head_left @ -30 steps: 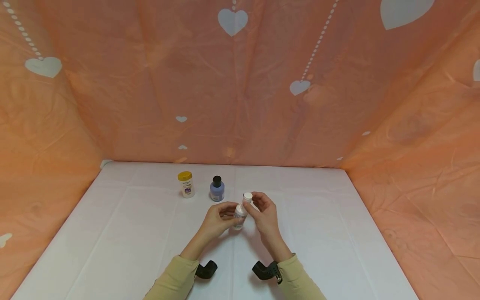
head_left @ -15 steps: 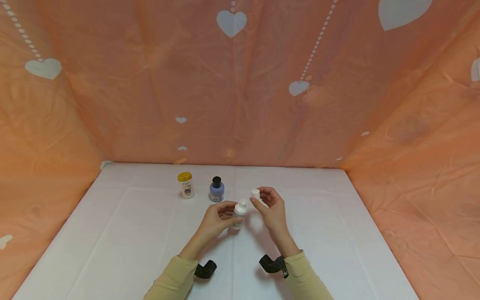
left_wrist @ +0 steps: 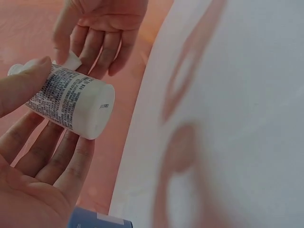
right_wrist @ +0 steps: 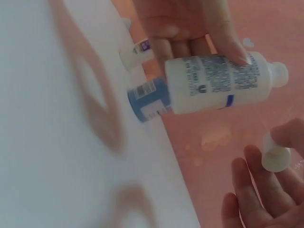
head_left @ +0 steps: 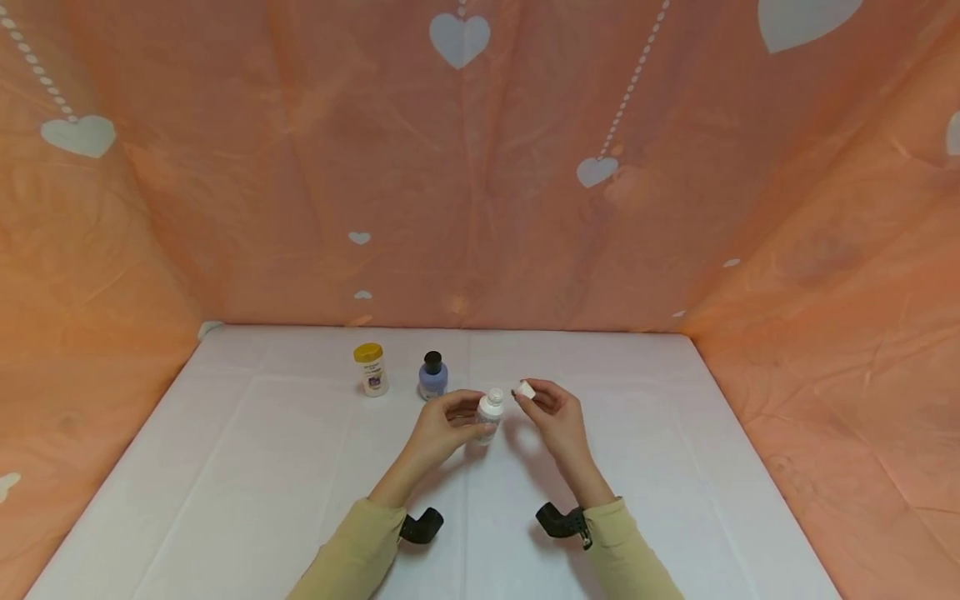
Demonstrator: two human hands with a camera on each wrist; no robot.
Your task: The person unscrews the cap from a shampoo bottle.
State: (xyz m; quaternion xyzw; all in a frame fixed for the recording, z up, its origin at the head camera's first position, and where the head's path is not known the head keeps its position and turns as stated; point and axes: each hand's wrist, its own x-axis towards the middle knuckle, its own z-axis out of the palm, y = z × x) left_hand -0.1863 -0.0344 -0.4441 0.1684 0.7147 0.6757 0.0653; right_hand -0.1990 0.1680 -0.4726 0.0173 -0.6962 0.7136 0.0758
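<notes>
My left hand (head_left: 441,429) grips a small white bottle (right_wrist: 213,83) with printed text, its thumb on one side and fingers on the other. The bottle's neck is uncapped, and it is held above the table. Just to the right, my right hand (head_left: 561,419) pinches a white cap (right_wrist: 275,154) between thumb and fingers, apart from the bottle. The cap is tilted, its hollow underside showing in the right wrist view. Behind the left hand stands a blue bottle (head_left: 433,377) with a black cap, its base partly hidden by the fingers.
A white jar (head_left: 373,379) with a yellow lid stands left of the blue bottle. A white cloth (head_left: 247,467) covers the table. Orange sheeting with white hearts (head_left: 459,40) rises at the back and both sides.
My right hand has lifted the cap off the bottle, moved it to the right and tilted it. The left hand has shifted slightly up and right with the bottle.
</notes>
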